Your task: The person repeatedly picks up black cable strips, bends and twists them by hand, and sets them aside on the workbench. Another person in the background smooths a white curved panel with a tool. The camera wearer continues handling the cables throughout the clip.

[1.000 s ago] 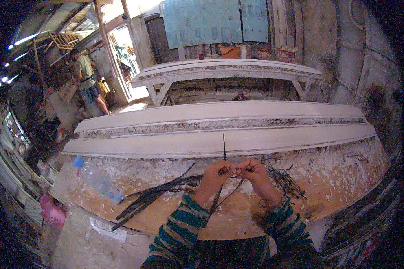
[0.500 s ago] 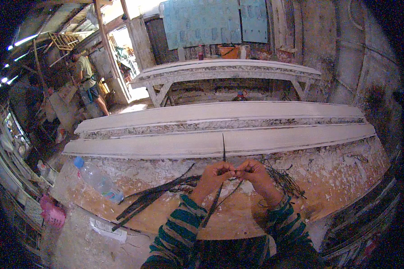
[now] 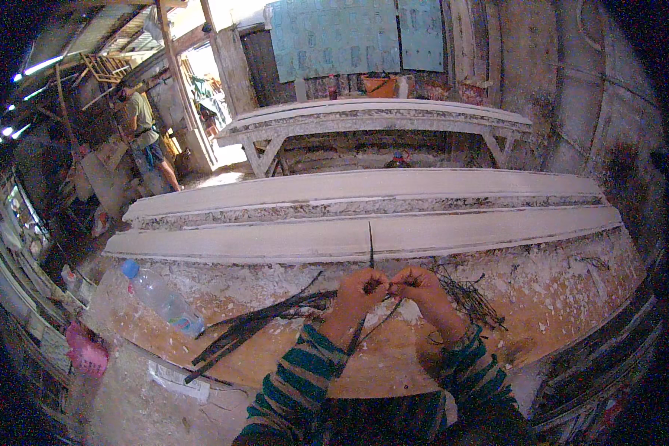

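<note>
Above the front of the workbench, my left hand [image 3: 359,292] and my right hand [image 3: 421,289] meet with fingertips pinched together. A dark, thin strip [image 3: 371,245] passes through my left hand, its pointed end rising away from me and its other end hanging toward my lap. A thinner dark strand runs down from between the fingertips, so my right fingers are closed at it. What exactly lies inside the pinch is too small to make out. Left of my hands lies a bundle of black strips [image 3: 253,323]. Beside my right hand is a tangle of thin dark strands [image 3: 474,297].
A plastic bottle with a blue cap [image 3: 160,297] lies on the bench's left side. Long pale boards [image 3: 364,236] stretch across behind my hands. Further back stands a white-dusted table [image 3: 372,123]. A pink basket [image 3: 87,349] sits lower left. Another person [image 3: 147,134] stands far left.
Both hands stay almost in place, with only slight shifts of the fingers at the pinch. The dark strip keeps nearly the same position.
</note>
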`<control>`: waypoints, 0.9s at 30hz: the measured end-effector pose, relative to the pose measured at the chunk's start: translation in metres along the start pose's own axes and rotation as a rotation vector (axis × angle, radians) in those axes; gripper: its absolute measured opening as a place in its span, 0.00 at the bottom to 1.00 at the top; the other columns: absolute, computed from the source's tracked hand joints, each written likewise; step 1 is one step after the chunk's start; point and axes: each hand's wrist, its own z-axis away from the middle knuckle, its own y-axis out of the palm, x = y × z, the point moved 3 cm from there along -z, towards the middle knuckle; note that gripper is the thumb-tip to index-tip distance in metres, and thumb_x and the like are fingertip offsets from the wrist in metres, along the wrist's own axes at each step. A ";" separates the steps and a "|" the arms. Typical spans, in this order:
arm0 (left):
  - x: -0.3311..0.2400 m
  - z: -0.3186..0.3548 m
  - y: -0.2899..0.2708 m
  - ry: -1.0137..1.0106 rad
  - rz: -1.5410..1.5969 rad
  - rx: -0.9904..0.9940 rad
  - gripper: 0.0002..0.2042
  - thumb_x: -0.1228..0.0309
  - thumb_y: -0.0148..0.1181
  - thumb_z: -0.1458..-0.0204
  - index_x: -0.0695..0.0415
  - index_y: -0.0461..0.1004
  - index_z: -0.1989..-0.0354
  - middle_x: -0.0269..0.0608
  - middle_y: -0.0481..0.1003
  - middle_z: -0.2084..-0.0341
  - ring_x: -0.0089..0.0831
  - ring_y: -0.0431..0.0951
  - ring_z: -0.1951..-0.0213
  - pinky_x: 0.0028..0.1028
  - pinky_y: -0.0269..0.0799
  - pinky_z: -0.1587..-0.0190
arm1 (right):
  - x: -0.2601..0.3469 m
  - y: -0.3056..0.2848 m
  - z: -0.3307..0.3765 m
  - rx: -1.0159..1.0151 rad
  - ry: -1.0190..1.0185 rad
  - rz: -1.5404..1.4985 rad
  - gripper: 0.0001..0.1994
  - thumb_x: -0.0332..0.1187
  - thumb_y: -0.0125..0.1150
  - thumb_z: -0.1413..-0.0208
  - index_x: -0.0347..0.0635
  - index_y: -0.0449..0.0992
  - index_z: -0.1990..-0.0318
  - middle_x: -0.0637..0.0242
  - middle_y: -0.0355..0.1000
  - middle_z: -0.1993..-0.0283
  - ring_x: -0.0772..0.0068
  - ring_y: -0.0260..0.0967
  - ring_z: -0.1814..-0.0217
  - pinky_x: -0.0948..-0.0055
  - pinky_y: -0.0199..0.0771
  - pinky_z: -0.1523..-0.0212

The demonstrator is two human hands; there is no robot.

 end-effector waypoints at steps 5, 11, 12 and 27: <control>-0.002 0.003 0.004 0.213 -0.097 -0.132 0.07 0.71 0.61 0.54 0.58 0.73 0.70 0.37 0.73 0.78 0.21 0.69 0.80 0.21 0.66 0.77 | 0.006 0.002 0.001 -0.026 0.003 -0.001 0.04 0.26 0.60 0.53 0.40 0.73 0.69 0.67 0.73 0.69 0.77 0.69 0.68 0.78 0.69 0.66; 0.002 0.002 0.004 0.162 -0.026 -0.072 0.09 0.71 0.61 0.53 0.58 0.74 0.64 0.35 0.75 0.74 0.20 0.73 0.75 0.21 0.69 0.74 | 0.005 0.000 0.001 -0.059 -0.002 -0.011 0.04 0.27 0.60 0.52 0.40 0.73 0.68 0.68 0.73 0.71 0.78 0.68 0.70 0.78 0.68 0.68; 0.003 0.001 0.004 0.096 0.012 -0.029 0.09 0.71 0.61 0.52 0.58 0.75 0.63 0.35 0.76 0.73 0.20 0.73 0.75 0.21 0.69 0.73 | 0.003 -0.001 0.000 -0.071 -0.007 0.037 0.04 0.27 0.60 0.51 0.40 0.73 0.68 0.68 0.72 0.71 0.78 0.68 0.70 0.78 0.68 0.68; -0.004 -0.002 0.001 -0.010 0.283 0.065 0.11 0.72 0.58 0.50 0.60 0.74 0.58 0.36 0.76 0.67 0.21 0.73 0.65 0.21 0.70 0.62 | 0.005 0.002 0.000 -0.054 -0.008 -0.018 0.04 0.29 0.61 0.51 0.40 0.75 0.69 0.68 0.74 0.70 0.79 0.69 0.69 0.78 0.68 0.65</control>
